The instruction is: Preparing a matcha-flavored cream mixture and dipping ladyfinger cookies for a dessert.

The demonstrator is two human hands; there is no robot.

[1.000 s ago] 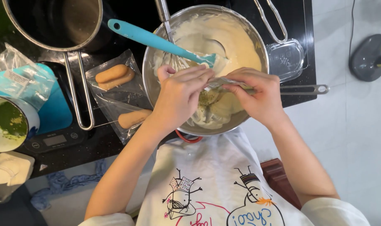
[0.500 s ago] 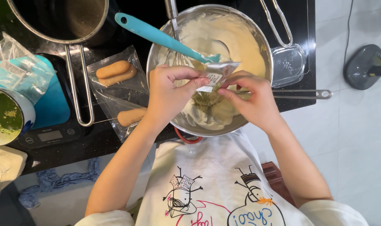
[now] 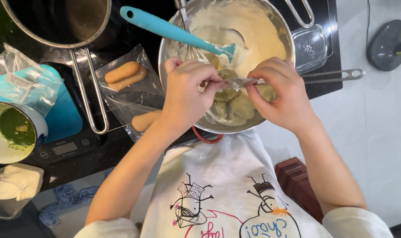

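Mid-step: scraping green-flecked paste off a metal spoon point(image 3: 253, 82) over the steel bowl point(image 3: 285, 39) of cream at twelve o'clock. Right hand point(image 3: 283, 94) pinching the spoon, left hand point(image 3: 186, 94) fingertips wiping it. Next probably calls for folding with the teal spatula point(image 3: 174, 31).

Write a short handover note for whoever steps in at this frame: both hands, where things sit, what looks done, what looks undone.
Left hand and right hand: both pinch a small clear packet between them over the steel mixing bowl.
Bowl: pale cream with greenish powder at the near side, not mixed in. A teal spatula and a whisk rest inside.
Ladyfinger biscuits lie in their bag left of the bowl.
Whether the packet is empty cannot be told.
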